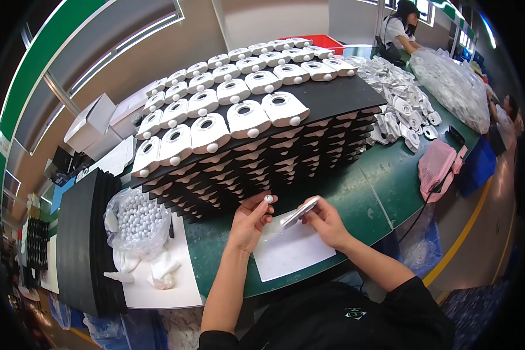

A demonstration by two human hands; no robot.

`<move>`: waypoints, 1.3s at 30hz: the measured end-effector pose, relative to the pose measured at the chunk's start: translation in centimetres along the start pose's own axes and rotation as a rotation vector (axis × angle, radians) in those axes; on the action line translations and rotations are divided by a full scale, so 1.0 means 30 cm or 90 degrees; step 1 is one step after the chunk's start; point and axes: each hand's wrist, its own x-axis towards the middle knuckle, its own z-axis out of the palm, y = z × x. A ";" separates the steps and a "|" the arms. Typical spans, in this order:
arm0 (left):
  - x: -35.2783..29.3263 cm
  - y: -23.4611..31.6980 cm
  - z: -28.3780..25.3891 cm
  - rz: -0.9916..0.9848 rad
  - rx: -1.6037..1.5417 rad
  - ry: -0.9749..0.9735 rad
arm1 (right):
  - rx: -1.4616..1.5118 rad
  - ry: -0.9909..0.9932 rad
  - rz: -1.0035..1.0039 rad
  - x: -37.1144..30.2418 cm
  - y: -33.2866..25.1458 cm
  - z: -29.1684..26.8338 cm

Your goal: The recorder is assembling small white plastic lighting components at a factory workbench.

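Between the thumb and fingertips of my left hand [248, 224] is a small white ball [268, 199]. My right hand [328, 224] grips a flat white plastic part [299, 213], tilted and seen nearly edge-on. The two hands are a short way apart, above a white sheet [294, 256] on the green table. Just beyond them rises a tall stack of black trays [347, 96]. Rows of white plastic housings [207, 133], each with a round hole and a white ball at its near end, lie on the top tray. A clear bag of white balls [139, 219] sits at the left.
Black boards [81, 245] stand stacked at far left, near white cloth gloves [163, 271]. Loose white housings [399, 108] pile up right of the trays. A pink bag [437, 169] rests at the table's right edge. A co-worker [402, 29] sits beyond a large plastic bag [452, 87].
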 end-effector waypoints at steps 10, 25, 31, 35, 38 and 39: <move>-0.032 -0.024 0.071 0.070 0.313 -0.053 | 0.330 0.035 0.071 0.010 -0.010 -0.019; -0.034 -0.030 0.076 0.059 0.334 -0.062 | 0.319 0.014 0.081 0.012 -0.021 -0.012; -0.032 -0.021 0.080 0.337 0.586 -0.135 | 0.215 -0.033 0.076 0.000 -0.029 -0.014; -0.046 -0.020 0.082 0.375 0.590 -0.143 | 0.094 -0.040 -0.006 -0.009 -0.093 -0.012; -0.039 -0.036 0.072 0.384 0.583 -0.078 | -0.063 -0.113 -0.076 0.006 -0.207 -0.046; -0.038 -0.034 0.079 0.375 0.568 -0.073 | -0.120 -0.136 -0.101 0.018 -0.264 -0.056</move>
